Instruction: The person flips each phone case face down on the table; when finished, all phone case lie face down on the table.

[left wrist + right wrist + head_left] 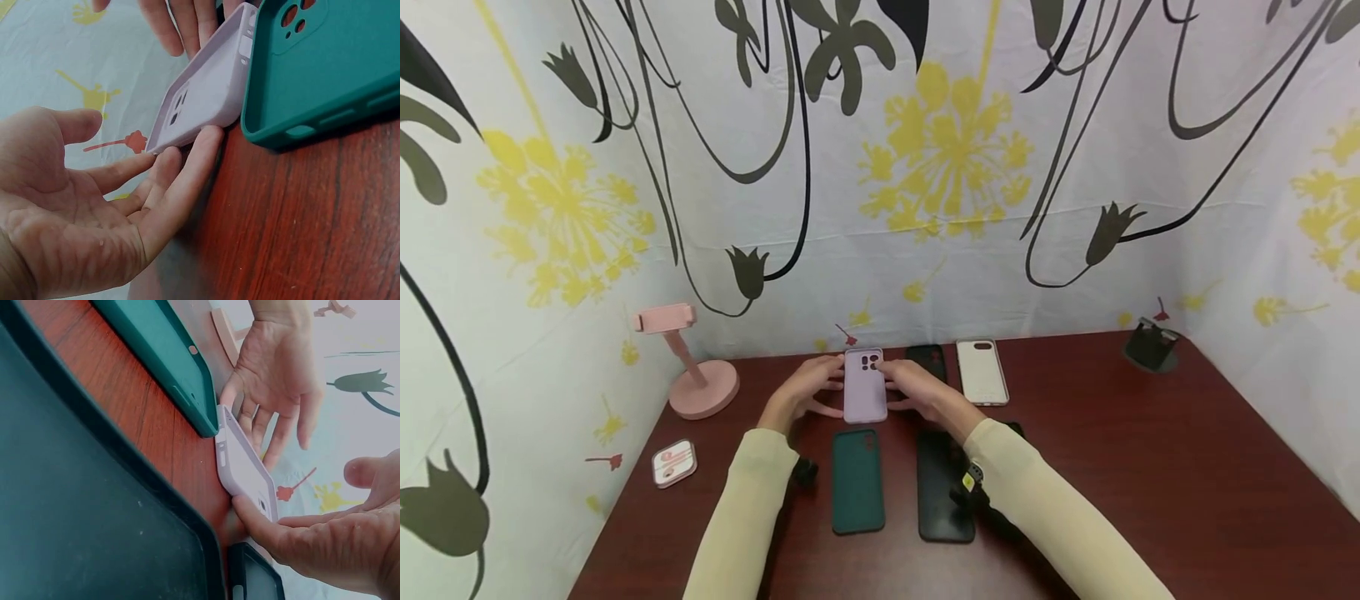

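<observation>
Lilac case [864, 400] lies between my left hand [808, 385] and right hand [923, 389], fingers apart, touching its sides; green case [858, 487] behind the fingertips.

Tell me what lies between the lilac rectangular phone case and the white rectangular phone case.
The head view shows the right hand and a black rectangular phone case, partly hidden by that hand, between them.

We see the left hand [87, 209] touching the lilac case [209, 87], the green case [337, 69] beside it, reddish table [287, 212] below.
</observation>
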`<action>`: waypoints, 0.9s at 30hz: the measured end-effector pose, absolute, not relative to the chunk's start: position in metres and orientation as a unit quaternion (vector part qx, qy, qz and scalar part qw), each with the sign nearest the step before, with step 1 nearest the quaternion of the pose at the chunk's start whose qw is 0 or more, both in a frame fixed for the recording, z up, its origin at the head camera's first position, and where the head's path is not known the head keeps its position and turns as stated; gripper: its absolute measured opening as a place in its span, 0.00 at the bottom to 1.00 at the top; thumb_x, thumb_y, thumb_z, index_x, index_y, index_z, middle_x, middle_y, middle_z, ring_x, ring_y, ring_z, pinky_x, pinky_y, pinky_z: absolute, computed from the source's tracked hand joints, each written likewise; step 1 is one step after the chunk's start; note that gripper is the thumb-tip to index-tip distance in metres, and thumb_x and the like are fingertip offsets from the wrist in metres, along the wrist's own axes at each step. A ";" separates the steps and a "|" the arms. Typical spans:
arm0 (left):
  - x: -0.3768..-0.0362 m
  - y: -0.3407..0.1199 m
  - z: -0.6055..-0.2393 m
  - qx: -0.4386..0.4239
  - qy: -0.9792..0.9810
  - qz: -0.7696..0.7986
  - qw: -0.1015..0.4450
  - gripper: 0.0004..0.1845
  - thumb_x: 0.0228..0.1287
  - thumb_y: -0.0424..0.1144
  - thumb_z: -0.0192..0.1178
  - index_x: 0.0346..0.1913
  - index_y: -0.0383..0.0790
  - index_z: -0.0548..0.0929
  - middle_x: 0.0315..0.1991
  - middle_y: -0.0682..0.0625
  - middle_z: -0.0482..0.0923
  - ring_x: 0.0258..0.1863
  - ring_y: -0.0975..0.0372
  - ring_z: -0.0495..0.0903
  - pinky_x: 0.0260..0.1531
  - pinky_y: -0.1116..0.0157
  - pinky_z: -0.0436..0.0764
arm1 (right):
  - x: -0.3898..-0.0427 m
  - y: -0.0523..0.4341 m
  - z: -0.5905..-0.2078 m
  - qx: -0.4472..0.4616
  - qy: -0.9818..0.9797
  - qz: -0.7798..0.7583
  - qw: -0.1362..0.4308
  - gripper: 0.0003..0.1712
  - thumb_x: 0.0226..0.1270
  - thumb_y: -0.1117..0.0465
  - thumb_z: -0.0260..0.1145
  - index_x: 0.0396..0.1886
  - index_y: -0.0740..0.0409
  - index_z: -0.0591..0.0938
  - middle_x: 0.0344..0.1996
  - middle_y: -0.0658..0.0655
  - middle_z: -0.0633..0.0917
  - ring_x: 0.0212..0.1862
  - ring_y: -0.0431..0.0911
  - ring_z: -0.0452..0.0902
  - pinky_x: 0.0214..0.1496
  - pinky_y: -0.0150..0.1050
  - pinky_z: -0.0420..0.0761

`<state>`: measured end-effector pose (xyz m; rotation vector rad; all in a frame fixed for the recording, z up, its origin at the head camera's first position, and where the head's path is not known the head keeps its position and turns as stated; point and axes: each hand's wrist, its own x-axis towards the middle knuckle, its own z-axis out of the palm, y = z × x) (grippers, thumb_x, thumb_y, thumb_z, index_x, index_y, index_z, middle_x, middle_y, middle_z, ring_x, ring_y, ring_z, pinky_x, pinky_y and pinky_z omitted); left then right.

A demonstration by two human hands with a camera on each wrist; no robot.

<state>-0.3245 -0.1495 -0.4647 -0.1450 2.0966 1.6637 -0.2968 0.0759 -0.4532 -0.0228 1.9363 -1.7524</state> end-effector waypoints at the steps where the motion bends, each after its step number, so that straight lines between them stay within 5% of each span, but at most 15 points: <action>1: -0.325 -0.150 -0.464 -0.053 0.762 0.603 0.229 0.35 0.84 0.57 0.50 0.82 0.41 0.61 0.78 0.36 0.65 0.77 0.42 0.68 0.40 0.46 0.92 | -0.297 0.076 -0.453 -0.009 0.716 -0.647 0.262 0.38 0.86 0.47 0.50 0.84 0.64 0.58 0.83 0.67 0.61 0.83 0.62 0.58 0.76 0.60 0.75; 11: -0.324 -0.148 -0.460 -0.053 0.771 0.594 0.225 0.36 0.83 0.59 0.51 0.82 0.42 0.62 0.78 0.38 0.65 0.75 0.44 0.71 0.43 0.50 0.93 | -0.296 0.074 -0.453 -0.014 0.737 -0.626 0.255 0.38 0.86 0.47 0.51 0.84 0.63 0.59 0.83 0.64 0.61 0.83 0.61 0.59 0.74 0.58 0.78; 22: -0.328 -0.142 -0.460 -0.043 0.776 0.597 0.201 0.33 0.85 0.57 0.48 0.82 0.44 0.63 0.76 0.38 0.68 0.69 0.47 0.75 0.60 0.50 0.87 | -0.297 0.068 -0.457 -0.020 0.783 -0.580 0.226 0.39 0.87 0.43 0.46 0.83 0.65 0.61 0.80 0.68 0.65 0.78 0.62 0.68 0.56 0.52 0.90; 27: -0.326 -0.141 -0.461 -0.045 0.771 0.606 0.189 0.32 0.85 0.56 0.47 0.81 0.42 0.63 0.76 0.39 0.69 0.68 0.47 0.76 0.58 0.50 0.88 | -0.299 0.064 -0.456 -0.008 0.791 -0.575 0.210 0.39 0.86 0.42 0.47 0.81 0.65 0.64 0.76 0.70 0.70 0.72 0.62 0.73 0.47 0.50 0.93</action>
